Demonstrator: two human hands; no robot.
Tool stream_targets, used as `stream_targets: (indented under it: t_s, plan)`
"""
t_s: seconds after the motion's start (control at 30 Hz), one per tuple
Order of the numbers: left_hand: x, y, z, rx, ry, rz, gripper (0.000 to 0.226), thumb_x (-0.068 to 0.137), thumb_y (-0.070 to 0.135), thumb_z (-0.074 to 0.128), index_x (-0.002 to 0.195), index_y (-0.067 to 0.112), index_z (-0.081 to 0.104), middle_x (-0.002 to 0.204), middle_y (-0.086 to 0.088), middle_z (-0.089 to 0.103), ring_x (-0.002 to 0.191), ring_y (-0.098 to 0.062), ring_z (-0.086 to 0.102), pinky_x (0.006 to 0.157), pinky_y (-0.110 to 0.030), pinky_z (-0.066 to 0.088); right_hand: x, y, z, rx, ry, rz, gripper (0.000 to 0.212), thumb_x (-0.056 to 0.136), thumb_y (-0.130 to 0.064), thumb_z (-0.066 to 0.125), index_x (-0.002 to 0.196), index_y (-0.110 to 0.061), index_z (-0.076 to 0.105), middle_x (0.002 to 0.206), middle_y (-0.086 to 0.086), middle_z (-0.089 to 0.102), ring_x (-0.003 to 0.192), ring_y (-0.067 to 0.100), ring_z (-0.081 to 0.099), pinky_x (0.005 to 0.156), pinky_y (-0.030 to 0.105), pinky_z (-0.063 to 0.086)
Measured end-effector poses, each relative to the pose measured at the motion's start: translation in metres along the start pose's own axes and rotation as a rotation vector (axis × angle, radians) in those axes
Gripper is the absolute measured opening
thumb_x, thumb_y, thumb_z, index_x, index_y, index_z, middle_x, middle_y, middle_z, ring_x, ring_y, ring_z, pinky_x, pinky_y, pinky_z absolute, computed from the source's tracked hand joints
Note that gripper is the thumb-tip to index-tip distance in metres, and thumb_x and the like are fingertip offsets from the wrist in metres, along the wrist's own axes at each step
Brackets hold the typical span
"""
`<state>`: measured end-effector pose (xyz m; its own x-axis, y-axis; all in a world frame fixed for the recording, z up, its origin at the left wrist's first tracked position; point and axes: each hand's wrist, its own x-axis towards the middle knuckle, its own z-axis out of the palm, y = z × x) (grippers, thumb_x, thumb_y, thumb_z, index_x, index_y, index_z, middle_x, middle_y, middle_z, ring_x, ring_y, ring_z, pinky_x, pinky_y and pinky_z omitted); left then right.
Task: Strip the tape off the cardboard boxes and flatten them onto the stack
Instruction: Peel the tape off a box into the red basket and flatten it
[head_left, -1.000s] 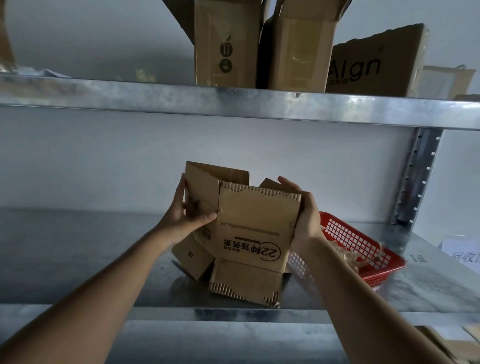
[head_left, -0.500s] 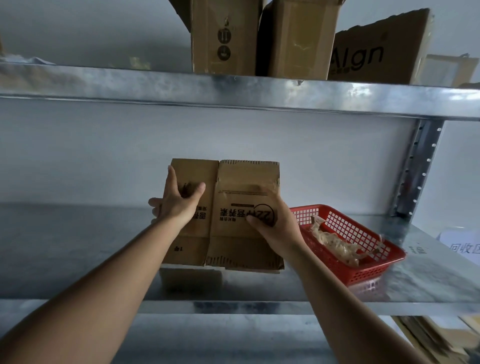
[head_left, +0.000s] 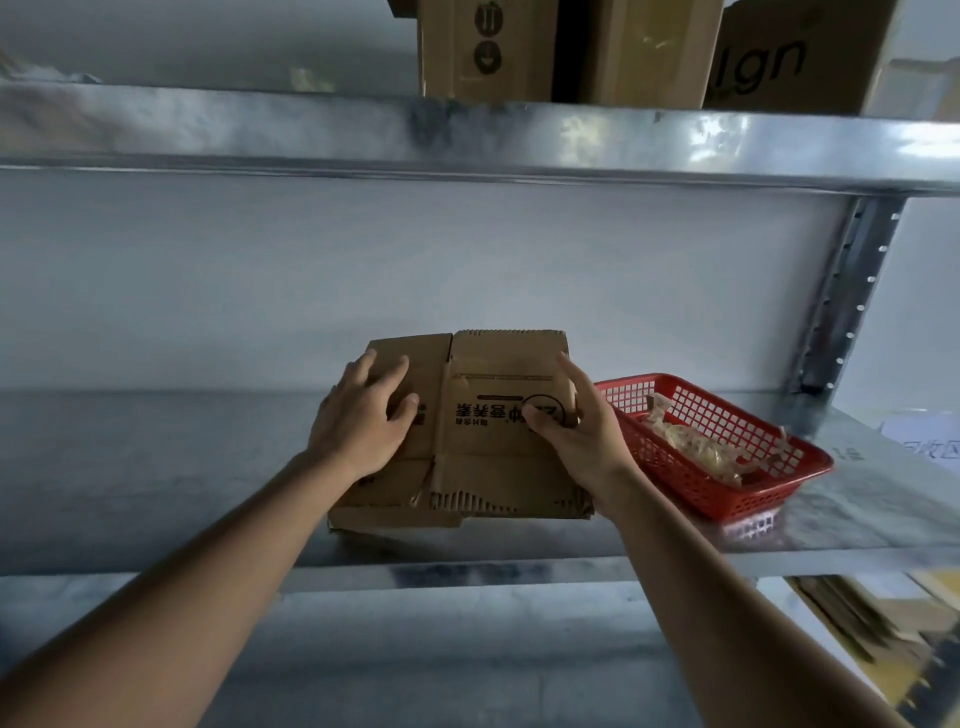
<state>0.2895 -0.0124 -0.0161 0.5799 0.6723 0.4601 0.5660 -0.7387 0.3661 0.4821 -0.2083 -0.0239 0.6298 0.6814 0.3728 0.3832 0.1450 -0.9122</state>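
A flattened brown cardboard box (head_left: 488, 457) with black printed characters lies on a low stack of flat cardboard (head_left: 374, 514) on the middle metal shelf. My left hand (head_left: 363, 421) presses palm-down on the box's left panel with the fingers spread. My right hand (head_left: 576, 426) rests on the box's right side, thumb on the round printed logo and fingers stretched along the right edge. Crumpled strips of clear tape (head_left: 696, 441) lie in the red plastic basket (head_left: 769, 493) just right of the box.
Several upright cardboard boxes (head_left: 483, 47) stand on the upper shelf (head_left: 467, 140). A perforated steel post (head_left: 847, 301) rises at the back right. More flat cardboard (head_left: 862, 618) lies below at the lower right. A white paper label (head_left: 924, 441) sits at the far right.
The box, held up and half open a second ago, has been folded flat and laid down on the stack. Both hands have shifted from gripping its sides to pressing on top.
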Motion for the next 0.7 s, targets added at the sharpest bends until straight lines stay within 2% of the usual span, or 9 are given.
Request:
stream_targets:
  t_s: [0.07, 0.17, 0.27, 0.37, 0.47, 0.6, 0.7]
  plan:
    - [-0.008, 0.002, -0.005, 0.037, -0.015, 0.075, 0.062, 0.106, 0.05, 0.046, 0.163, 0.033, 0.028, 0.172, -0.002, 0.015, 0.157, -0.026, 0.021, 0.123, -0.048, 0.029, -0.009, 0.002, 0.003, 0.011, 0.034, 0.034, 0.056, 0.089, -0.025, 0.081, 0.123, -0.058, 0.05, 0.131, -0.012, 0.06, 0.121, 0.015, 0.06, 0.085, 0.027, 0.058]
    - [-0.021, 0.01, -0.014, 0.06, -0.038, 0.174, 0.066, 0.107, 0.049, 0.044, 0.165, 0.028, 0.02, 0.172, 0.001, 0.016, 0.157, -0.021, 0.018, 0.126, -0.04, 0.023, -0.022, 0.005, 0.002, -0.004, 0.06, 0.073, 0.059, 0.085, -0.031, 0.084, 0.121, -0.061, 0.049, 0.132, -0.005, 0.065, 0.116, 0.017, 0.065, 0.08, 0.026, 0.06]
    - [-0.03, 0.023, -0.022, 0.067, -0.046, 0.225, 0.068, 0.106, 0.053, 0.041, 0.165, 0.029, 0.018, 0.172, 0.003, 0.015, 0.158, -0.019, 0.016, 0.127, -0.039, 0.021, -0.042, 0.001, -0.005, 0.031, 0.054, 0.101, 0.053, 0.085, -0.026, 0.085, 0.114, -0.06, 0.055, 0.127, -0.004, 0.069, 0.111, 0.016, 0.068, 0.068, 0.018, 0.059]
    - [-0.042, 0.042, -0.025, 0.077, -0.063, 0.259, 0.069, 0.106, 0.057, 0.038, 0.166, 0.031, 0.015, 0.173, 0.004, 0.014, 0.158, -0.019, 0.014, 0.128, -0.04, 0.018, -0.062, -0.006, -0.019, 0.041, 0.07, 0.099, 0.056, 0.082, -0.022, 0.086, 0.125, -0.048, 0.061, 0.126, -0.003, 0.07, 0.108, 0.013, 0.069, 0.071, 0.019, 0.06]
    - [-0.057, 0.063, -0.027, 0.086, -0.087, 0.289, 0.07, 0.105, 0.059, 0.037, 0.166, 0.031, 0.015, 0.173, 0.004, 0.014, 0.158, -0.022, 0.016, 0.128, -0.041, 0.018, -0.087, -0.011, -0.038, 0.039, 0.083, 0.086, 0.072, 0.079, -0.025, 0.089, 0.144, -0.033, 0.058, 0.129, -0.003, 0.069, 0.11, 0.012, 0.069, 0.075, 0.02, 0.06]
    - [-0.081, 0.101, -0.028, 0.085, -0.137, 0.302, 0.068, 0.106, 0.059, 0.035, 0.165, 0.033, 0.016, 0.173, 0.006, 0.011, 0.159, -0.021, 0.013, 0.127, -0.042, 0.017, -0.13, -0.013, -0.082, -0.003, 0.154, 0.069, 0.077, 0.078, -0.028, 0.089, 0.147, -0.032, 0.055, 0.134, -0.006, 0.066, 0.115, 0.012, 0.066, 0.075, 0.012, 0.056]
    - [-0.105, 0.145, -0.022, 0.068, -0.178, 0.356, 0.065, 0.107, 0.056, 0.036, 0.165, 0.032, 0.021, 0.173, 0.005, 0.012, 0.158, -0.02, 0.015, 0.127, -0.041, 0.017, -0.169, -0.01, -0.12, -0.013, 0.2, 0.104, 0.077, 0.076, -0.037, 0.09, 0.144, -0.042, 0.055, 0.133, -0.006, 0.067, 0.116, 0.014, 0.067, 0.082, 0.02, 0.06]
